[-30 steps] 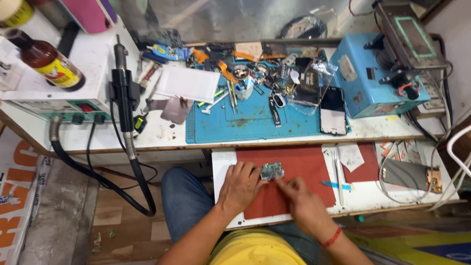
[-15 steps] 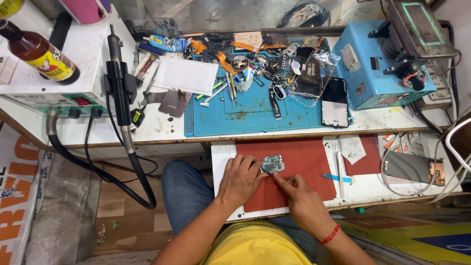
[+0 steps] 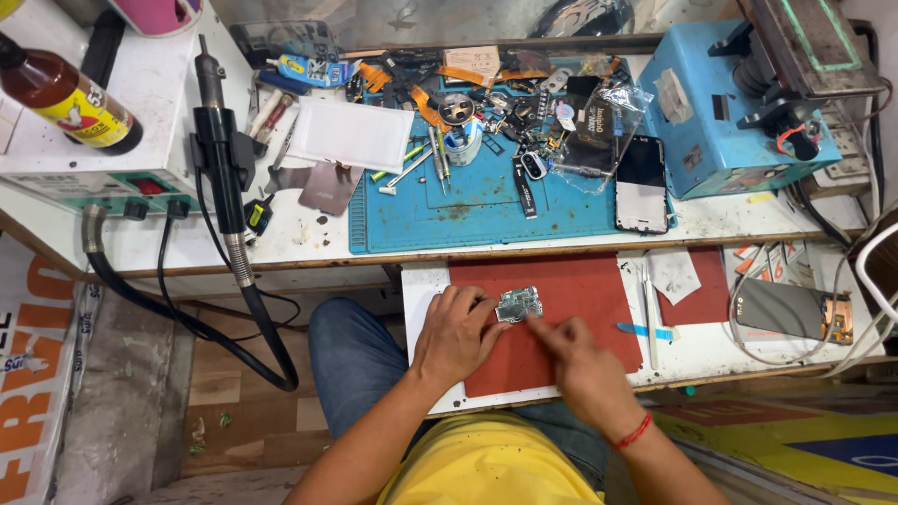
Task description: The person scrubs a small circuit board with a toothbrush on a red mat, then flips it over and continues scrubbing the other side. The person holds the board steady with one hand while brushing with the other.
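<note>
clutter covers the upper tabletop (image 3: 281,248): a blue work mat (image 3: 468,210) strewn with small parts, tweezers and flex strips, one dark phone (image 3: 642,183) lying at its right edge, one white rectangular panel (image 3: 349,135) at its left. a black hot-air handle (image 3: 221,150) hangs in its holder beside a white station (image 3: 89,140), on which one brown bottle (image 3: 65,96) lies. one blue machine (image 3: 720,117) stands at the far right. lower down, a red mat (image 3: 561,290) lies on a pull-out shelf, and on it sits one small circuit board (image 3: 519,303). the left hand (image 3: 458,332) rests curled on the mat, fingertips pinning the board's left edge. the right hand (image 3: 575,360) points its fingers at the board's lower right corner, touching it; whether it pinches a tool cannot be told. nothing lies between hands and board. one grey phone back (image 3: 781,309) and white tweezers (image 3: 647,309) lie well apart to the right.
</note>
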